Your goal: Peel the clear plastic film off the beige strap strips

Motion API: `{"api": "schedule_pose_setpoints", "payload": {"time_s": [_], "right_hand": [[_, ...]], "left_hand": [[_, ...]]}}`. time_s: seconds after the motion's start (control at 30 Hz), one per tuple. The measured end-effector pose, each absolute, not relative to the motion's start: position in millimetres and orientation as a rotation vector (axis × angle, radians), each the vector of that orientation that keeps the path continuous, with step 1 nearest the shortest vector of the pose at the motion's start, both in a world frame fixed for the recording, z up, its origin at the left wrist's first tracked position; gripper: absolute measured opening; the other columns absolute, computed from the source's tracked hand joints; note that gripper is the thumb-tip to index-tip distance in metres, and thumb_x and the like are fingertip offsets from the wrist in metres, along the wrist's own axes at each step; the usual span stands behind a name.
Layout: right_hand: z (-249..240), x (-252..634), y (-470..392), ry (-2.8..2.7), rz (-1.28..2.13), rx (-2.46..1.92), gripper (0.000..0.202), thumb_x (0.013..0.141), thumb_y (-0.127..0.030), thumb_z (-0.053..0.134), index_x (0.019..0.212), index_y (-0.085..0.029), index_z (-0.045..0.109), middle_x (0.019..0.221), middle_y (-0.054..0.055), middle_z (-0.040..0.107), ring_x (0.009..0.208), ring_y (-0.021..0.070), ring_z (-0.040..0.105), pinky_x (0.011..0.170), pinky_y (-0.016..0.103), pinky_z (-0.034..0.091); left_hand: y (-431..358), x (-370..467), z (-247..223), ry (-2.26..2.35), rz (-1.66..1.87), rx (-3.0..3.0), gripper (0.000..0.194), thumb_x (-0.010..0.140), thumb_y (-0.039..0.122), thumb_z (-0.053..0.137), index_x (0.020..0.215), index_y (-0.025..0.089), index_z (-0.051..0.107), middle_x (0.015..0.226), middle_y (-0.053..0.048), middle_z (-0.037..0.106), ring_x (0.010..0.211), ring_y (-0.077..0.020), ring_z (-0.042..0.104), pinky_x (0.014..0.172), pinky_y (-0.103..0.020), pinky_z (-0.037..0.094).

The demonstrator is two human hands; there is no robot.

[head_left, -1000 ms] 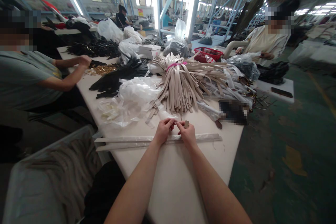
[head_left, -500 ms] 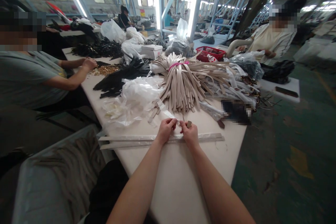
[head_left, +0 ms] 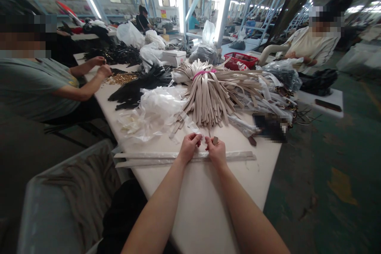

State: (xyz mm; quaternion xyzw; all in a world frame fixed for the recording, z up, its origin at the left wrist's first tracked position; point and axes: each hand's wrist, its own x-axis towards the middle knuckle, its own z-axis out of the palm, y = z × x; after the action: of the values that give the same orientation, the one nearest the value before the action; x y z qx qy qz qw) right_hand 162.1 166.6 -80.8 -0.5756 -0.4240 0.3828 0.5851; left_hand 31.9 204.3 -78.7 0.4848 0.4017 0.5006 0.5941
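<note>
Head view: where are the two grips?

"Just apart above the counter (head_left: 202,210), with a narrow gap between them. The right grip (head_left: 216,151) pinches a taupe tab (head_left: 215,140) that pokes up above its fingers. The left grip (head_left: 190,146) has its fingers bunched at the end of some film (head_left: 194,126); whether they pinch it, I cannot tell."

"And the strips (head_left: 242,154)?"

"Flat, crosswise beneath both grips. Their left ends jut past the counter's left edge, near the bin (head_left: 31,206); their right ends stop short of the right edge."

"How much room to move?"

"Toward the body, open counter spreads between the forearms, and more runs out to the slanting right edge. Ahead it is tight: the bundle (head_left: 206,105) fans down close to the fingertips, plastic (head_left: 160,105) crowds its left, and a dark, blurred-out thing (head_left: 268,127) sits at the right edge."
</note>
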Motion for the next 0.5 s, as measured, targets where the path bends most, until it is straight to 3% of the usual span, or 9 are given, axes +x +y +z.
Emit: {"api": "schedule_pose_setpoints", "payload": {"time_s": [0.2,0.37,0.5], "right_hand": [[-82.1,164.2,169.6,-0.908,0.983,-1.265,0.045,0.079,-0.06,0.068,0.077,-0.015,0.063,0.062,0.001,0.062,0.048,0.0124,0.056,0.045,0.024,0.05],[-82.6,162.9,167.0,-0.895,1.206,-1.12,0.036,0.089,-0.057,0.056,0.096,-0.023,0.048,0.062,-0.007,0.061,0.032,0.0076,0.041,0.045,0.026,0.052],[-81.9,163.3,163.3,-1.053,1.188,-1.203,0.032,0.089,-0.054,0.055,0.087,-0.023,0.048,0.058,-0.005,0.061,0.034,0.0104,0.048,0.041,0.023,0.045]], "left_hand": [[204.7,33.0,-79.0,0.829,1.119,1.127,0.029,0.074,0.039,0.08,0.081,0.012,0.072,0.067,-0.003,0.064,0.06,-0.0114,0.055,0.06,-0.023,0.042],[212.1,29.4,-88.4,0.821,1.306,0.734,0.03,0.069,0.038,0.085,0.078,0.012,0.071,0.062,0.0,0.061,0.052,-0.0074,0.052,0.053,-0.021,0.04],[216.1,25.3,-90.2,0.791,1.359,0.528,0.032,0.065,0.035,0.088,0.076,0.012,0.069,0.068,0.001,0.064,0.052,-0.0048,0.052,0.051,-0.018,0.041]]}}
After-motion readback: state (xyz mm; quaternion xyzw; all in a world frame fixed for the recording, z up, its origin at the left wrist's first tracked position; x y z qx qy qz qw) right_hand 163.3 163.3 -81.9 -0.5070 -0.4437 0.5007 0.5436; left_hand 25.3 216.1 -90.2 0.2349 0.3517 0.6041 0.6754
